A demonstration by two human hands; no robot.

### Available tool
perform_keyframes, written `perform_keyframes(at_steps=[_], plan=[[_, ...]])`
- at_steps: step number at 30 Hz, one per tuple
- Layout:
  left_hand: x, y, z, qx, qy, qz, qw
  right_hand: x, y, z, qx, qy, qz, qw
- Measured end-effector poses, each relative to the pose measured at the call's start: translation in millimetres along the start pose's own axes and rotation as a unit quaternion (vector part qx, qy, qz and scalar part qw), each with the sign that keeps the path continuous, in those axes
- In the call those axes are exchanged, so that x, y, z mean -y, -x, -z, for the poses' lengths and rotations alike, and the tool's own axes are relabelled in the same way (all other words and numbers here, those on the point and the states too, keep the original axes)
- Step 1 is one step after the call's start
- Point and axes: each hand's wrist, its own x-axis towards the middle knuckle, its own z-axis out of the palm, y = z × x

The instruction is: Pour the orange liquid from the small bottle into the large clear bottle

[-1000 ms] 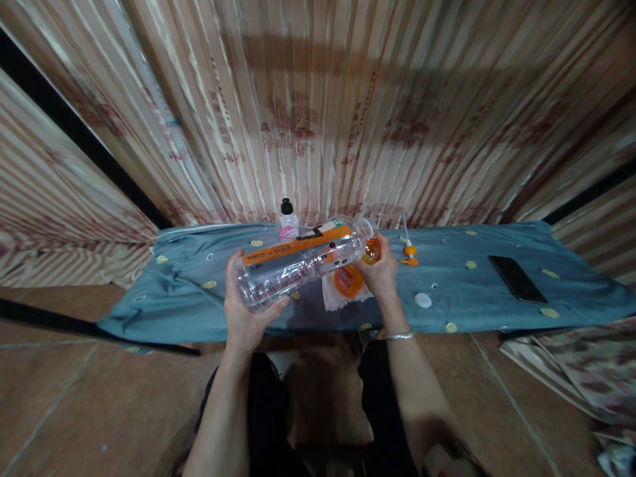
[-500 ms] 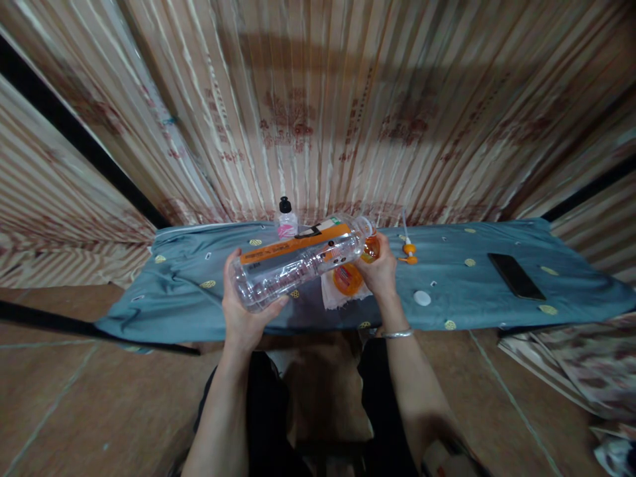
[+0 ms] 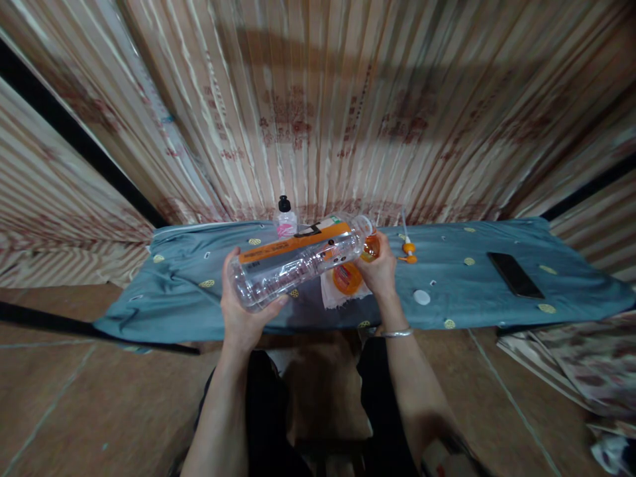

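Observation:
My left hand (image 3: 239,310) grips the base of a large clear plastic bottle (image 3: 298,262) with an orange label, held nearly on its side above the bench. Its open neck points right, onto a small orange container (image 3: 372,246) that my right hand (image 3: 381,273) is closed around. Just below them on the cloth lies a white wrapper with an orange round lid or label (image 3: 346,281). A silver bangle sits on my right wrist.
A blue-grey cloth with yellow dots (image 3: 189,291) covers the low bench. On it stand a small bottle with a black cap (image 3: 285,220), an orange pump nozzle (image 3: 408,250), a white cap (image 3: 421,297) and a black phone (image 3: 513,275). Striped curtains hang behind. Patterned fabric (image 3: 571,361) lies on the floor at right.

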Motion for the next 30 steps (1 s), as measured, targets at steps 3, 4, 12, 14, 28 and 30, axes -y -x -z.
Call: perform_keyframes(at_steps=[3,4,12,14,28,30], plan=[[0.8,0.2,-0.1,-0.001,0.005,-0.001,1.000,1.8,0.0,0.3,-0.001,0.004,-0.003,1.000],[0.7,0.1,-0.3,-0.002,0.008,-0.003,1.000,2.4,0.0,0.4,-0.003,0.005,-0.004,1.000],[-2.6,-2.0,-1.7,-0.005,0.001,-0.011,1.000,3.9,-0.1,0.9,0.003,0.003,-0.009,1.000],[-3.3,-1.9,-1.9,-0.004,0.006,-0.010,1.000,3.1,-0.2,0.9,0.003,0.001,-0.009,1.000],[-1.1,-1.0,-0.6,-0.003,0.030,0.010,0.999,2.2,-0.6,0.1,-0.011,-0.010,-0.001,1.000],[-0.6,-1.1,-0.3,0.000,0.026,0.006,1.000,2.0,-0.6,-0.1,-0.014,-0.008,0.002,1.000]])
